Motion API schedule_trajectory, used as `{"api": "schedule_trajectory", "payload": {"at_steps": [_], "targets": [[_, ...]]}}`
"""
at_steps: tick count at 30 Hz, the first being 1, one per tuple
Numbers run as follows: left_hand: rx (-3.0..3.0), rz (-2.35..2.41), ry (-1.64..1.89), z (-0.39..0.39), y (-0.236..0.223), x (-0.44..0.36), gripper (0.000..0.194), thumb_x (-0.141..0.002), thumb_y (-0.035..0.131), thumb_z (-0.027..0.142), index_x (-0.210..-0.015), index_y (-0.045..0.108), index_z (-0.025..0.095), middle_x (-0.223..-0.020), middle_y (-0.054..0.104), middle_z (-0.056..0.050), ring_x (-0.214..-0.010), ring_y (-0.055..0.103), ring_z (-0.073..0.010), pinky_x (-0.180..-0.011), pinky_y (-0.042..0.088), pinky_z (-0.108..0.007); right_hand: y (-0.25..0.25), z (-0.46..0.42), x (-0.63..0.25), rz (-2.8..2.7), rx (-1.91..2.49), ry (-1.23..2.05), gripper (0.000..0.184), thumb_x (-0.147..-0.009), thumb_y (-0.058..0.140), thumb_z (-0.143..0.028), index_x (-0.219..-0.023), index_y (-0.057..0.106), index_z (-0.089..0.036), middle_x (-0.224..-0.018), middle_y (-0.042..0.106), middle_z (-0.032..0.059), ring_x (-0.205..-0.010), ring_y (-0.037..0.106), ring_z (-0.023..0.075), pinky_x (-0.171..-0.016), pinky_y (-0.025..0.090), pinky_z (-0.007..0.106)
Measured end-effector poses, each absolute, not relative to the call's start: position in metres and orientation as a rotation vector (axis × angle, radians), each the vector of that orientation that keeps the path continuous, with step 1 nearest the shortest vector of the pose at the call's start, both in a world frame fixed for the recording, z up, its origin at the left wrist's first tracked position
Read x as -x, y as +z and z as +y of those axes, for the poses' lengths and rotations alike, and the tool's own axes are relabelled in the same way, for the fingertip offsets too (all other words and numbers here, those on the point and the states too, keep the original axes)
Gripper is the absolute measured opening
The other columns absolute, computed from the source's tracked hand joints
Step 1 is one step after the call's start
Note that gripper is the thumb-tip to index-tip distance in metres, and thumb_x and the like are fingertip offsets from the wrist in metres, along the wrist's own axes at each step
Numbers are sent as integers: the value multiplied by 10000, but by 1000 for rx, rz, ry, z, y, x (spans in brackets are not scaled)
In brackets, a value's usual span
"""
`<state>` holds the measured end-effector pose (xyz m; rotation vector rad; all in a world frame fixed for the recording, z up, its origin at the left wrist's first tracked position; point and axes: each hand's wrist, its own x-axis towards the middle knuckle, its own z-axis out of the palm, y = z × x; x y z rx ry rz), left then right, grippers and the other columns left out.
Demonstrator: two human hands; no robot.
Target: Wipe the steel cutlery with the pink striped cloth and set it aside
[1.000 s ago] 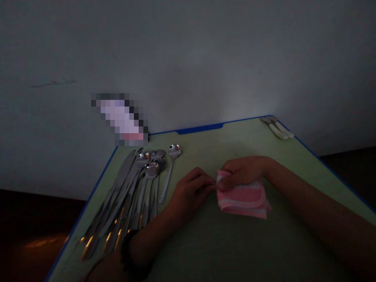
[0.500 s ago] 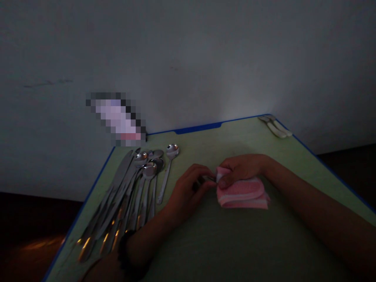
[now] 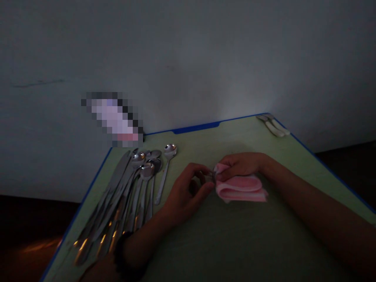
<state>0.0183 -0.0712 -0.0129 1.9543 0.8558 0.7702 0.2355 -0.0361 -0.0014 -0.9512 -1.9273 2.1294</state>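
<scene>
Pale green, blue-edged surface (image 3: 199, 145) against a grey wall (image 3: 188, 58), with two bare hands at a folded pink-and-white cloth (image 3: 242, 187).
Right hand (image 3: 242, 165): fingers closed on the cloth, above the surface's middle. Left hand (image 3: 185, 194): fingers curled by a thin, mostly hidden metal piece (image 3: 212, 176) at the cloth's edge; grip cannot be told. Silver knives and spoons (image 3: 147, 170) lie left.
</scene>
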Motion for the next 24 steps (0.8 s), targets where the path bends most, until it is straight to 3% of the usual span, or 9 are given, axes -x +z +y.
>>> {"api": "schedule_trajectory", "payload": {"at_steps": [14, 24], "targets": [[-1913, 921, 793, -70, -16, -19, 192, -863, 482, 250, -1042, 496, 183, -961, 552, -50, -835, 550, -145, -666, 498, -251, 0, -37, -233, -1773, 1141, 2133, 272, -739, 600, -384, -698, 548, -120, -521, 494, -57, -419, 391, 30, -366, 273, 151], [-1919, 936, 829, -69, -17, -19, 152, -862, 477, 218, -1003, 523, 188, -922, 577, -35, -810, 574, -138, -665, 507, -248, -2, -36, -233, -1808, 1038, 2143, 234, -764, 584, -356, -763, 573, -122, -551, 522, -52, -442, 406, 39, -417, 329, 163]]}}
